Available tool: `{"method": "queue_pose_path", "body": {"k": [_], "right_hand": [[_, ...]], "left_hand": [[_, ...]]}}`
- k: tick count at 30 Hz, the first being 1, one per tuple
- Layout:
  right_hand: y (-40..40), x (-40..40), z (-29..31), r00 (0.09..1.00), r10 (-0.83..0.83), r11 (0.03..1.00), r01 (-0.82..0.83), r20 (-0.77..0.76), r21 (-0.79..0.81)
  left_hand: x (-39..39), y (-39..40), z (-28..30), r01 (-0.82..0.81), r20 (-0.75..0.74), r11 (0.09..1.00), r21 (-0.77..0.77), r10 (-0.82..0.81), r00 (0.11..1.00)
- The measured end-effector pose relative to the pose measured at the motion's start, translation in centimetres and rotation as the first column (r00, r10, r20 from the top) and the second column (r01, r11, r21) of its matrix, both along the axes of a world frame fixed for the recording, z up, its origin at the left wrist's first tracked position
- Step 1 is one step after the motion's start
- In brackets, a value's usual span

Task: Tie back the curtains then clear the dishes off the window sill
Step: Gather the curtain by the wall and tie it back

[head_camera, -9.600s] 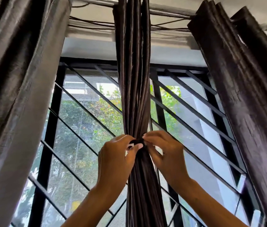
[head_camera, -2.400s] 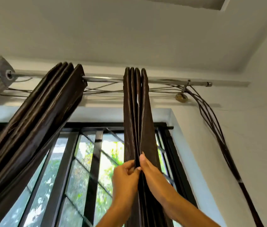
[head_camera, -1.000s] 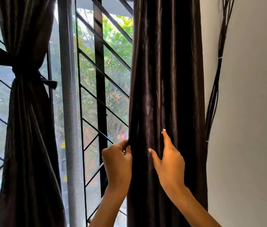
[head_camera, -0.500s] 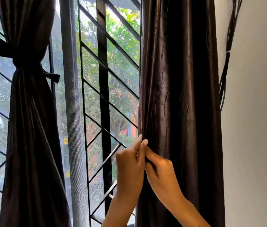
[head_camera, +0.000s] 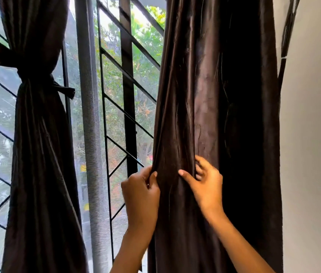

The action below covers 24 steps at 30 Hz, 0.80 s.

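Beside the tied curtain [head_camera: 37,134], both hands [head_camera: 173,190] gather the loose curtain [head_camera: 214,95].

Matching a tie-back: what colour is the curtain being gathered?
Dark brown, satiny sheen; curtain shows in the head view.

A tall window with a black metal grille of slanted bars [head_camera: 130,56] fills the left and middle, backed by a fine grey insect mesh [head_camera: 88,115]. Daylight comes through it, with blurred green foliage [head_camera: 147,26] outside. At the right stands a plain off-white painted wall [head_camera: 313,134], and a bundle of thin dark cables [head_camera: 286,36] hangs down against it.
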State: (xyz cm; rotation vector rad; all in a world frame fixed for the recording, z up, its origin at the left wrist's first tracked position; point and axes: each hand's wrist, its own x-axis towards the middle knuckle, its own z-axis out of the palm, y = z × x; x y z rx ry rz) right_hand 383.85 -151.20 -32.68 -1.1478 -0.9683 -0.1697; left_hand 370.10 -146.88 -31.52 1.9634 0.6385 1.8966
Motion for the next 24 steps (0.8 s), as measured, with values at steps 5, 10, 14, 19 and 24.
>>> {"method": "queue_pose_path", "body": {"k": [5,10,14,19,24], "right_hand": [[-0.5,-3.1,-2.0,0.851,-0.442,0.895,0.440,0.284,0.073],[-1.4,-3.8,-2.6,0.817,-0.353,0.919,0.395,0.455,0.005],[-1.8,-3.2,-3.3,0.814,-0.273,0.945,0.326,0.512,-0.014],[-2.7,-2.8,-4.2,0.803,-0.114,0.963,0.235,0.585,-0.135],[-3.0,-1.2,-2.4,0.726,-0.545,0.804,0.594,0.419,0.017]], "left_hand": [[0.7,-1.1,-0.5,-0.048,-0.036,0.996,0.069,0.051,0.998],[1.3,-1.2,-0.9,0.051,-0.099,0.988,0.146,-0.036,0.994],[1.4,-1.6,-1.0,0.200,-0.119,0.975,0.099,-0.188,0.975],[1.6,-1.2,-0.3,0.196,-0.095,0.979,0.052,-0.190,0.977],[1.7,0.4,-0.5,0.131,-0.058,0.991,-0.019,-0.132,0.990]]}}
